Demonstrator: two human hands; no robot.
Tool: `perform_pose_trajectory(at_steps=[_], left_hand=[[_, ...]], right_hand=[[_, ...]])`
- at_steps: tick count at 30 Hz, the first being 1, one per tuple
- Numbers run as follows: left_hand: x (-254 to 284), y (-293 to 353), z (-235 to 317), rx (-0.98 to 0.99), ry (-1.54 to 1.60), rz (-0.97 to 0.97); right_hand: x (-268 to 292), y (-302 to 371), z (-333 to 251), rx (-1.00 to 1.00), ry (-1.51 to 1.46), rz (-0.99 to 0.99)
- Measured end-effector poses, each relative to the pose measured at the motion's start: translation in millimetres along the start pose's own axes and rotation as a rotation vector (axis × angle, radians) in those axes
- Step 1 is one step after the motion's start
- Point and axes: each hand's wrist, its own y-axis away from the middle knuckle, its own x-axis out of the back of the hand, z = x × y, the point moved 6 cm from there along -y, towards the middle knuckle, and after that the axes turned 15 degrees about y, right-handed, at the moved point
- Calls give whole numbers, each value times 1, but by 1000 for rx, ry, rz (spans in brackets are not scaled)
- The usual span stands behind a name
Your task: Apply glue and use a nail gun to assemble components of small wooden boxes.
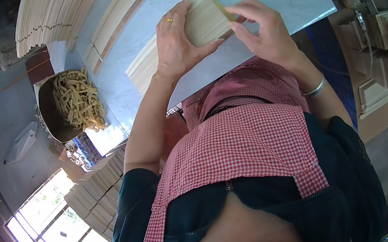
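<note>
A long bundle of thin pale wooden slats [202, 19] lies slantwise on the grey marbled tabletop. My left hand [177, 47], a gold ring on one finger, grips it across its width, thumb along the near side and fingers over the far side. At the bundle's right end a narrow yellow band [223, 10] runs along the edge. My right hand [263, 30], with a bracelet at the wrist, has its thumb and forefinger closed at that band. Its other fingers are curled and partly hidden.
Left of the table stands an open box [53, 116] heaped with tan bands [78, 99]. Farther back are a tall stack of slats [46, 17] and a long banded bundle [120, 18]. More wooden pieces [376, 93] sit on the right, beside a hanging hose fitting [361, 21].
</note>
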Motion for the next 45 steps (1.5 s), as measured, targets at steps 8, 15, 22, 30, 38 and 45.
perform_pose_trajectory(at_steps=[8,15,22,30,38,45], left_hand=[[1,1,1,-90,-11,33],[50,47,-34,209,-26,381],[109,153,-74,879,-68,691],[101,163,-75,963,320,829],[100,161,-75,982,306,797],[102,158,-72,985,252,768]], right_hand=[[-38,-27,9,4,161,121],[-43,-29,14,-18,159,162],[-43,-27,10,-27,138,160],[-44,-27,12,-63,114,145],[-44,-27,14,-61,108,144],[-45,-27,18,-47,45,174]])
